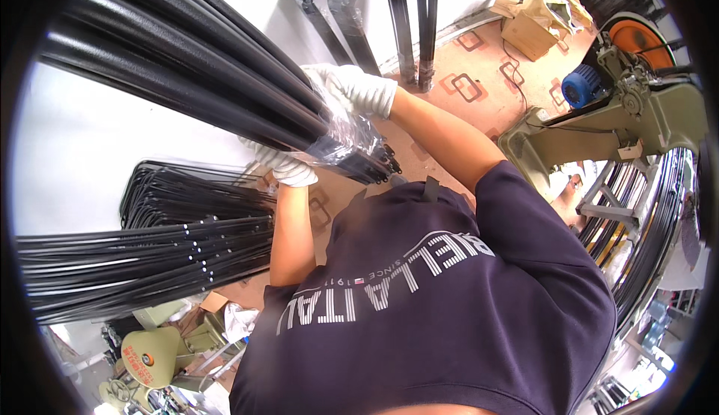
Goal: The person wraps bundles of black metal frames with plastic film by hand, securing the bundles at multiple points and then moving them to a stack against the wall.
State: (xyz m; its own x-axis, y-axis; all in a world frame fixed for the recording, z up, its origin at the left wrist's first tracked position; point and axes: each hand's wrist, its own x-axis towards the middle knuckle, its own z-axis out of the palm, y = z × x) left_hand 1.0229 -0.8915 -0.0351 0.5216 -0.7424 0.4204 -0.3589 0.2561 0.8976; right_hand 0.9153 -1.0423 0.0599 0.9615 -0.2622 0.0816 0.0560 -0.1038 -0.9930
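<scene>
A bundle of long black tubes or bars (185,61) slants from the upper left down to my chest. Clear plastic film (348,134) wraps it near its lower end, where small tabs with holes stick out. My right hand (351,89), in a white knit glove, lies against the upper side of the bundle at the film, its fingertips partly hidden. From the other side my left hand (281,162), gloved alike, reaches under the bundle, its fingers mostly hidden behind the tubes. Both hands support the bundle between them.
Film-wrapped black bent frames (399,27) lean on the white wall. Many thin black rods (151,252) stand at the left. A green machine (590,139) with a blue motor (581,86) is at the right, a cardboard box (528,36) on the patterned floor, another machine (149,359) at lower left.
</scene>
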